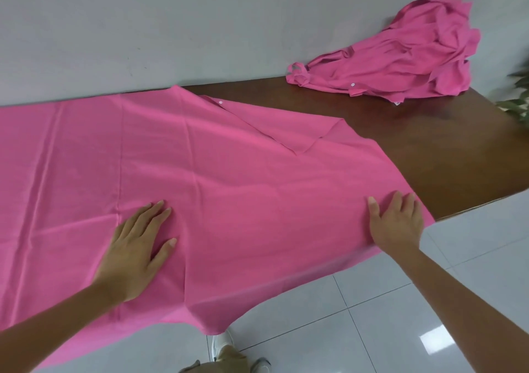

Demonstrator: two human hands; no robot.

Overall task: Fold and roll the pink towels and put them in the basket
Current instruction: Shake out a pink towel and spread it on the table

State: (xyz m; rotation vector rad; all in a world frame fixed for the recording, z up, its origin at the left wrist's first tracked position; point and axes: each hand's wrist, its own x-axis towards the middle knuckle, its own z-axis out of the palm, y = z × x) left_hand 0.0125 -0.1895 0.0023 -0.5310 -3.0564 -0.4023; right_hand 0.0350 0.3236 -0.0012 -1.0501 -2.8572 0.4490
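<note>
I read this as the smoothing stage, with no proper fold made yet. One pink towel (pixel 229 172) lies spread across the brown table (pixel 429 149), its near edge hanging over toward the floor. My left hand (pixel 137 246) presses flat on it, fingers straight. My right hand (pixel 396 223) lies flat too, at the towel's right edge. Neither grips anything. A far corner is turned over beside a white snap (pixel 220 102). The next move, I judge, calls for pinching an edge and carrying it across evenly. More towels sit in a crumpled heap (pixel 400 57) far right. I see no basket, and no writing I can read.
</note>
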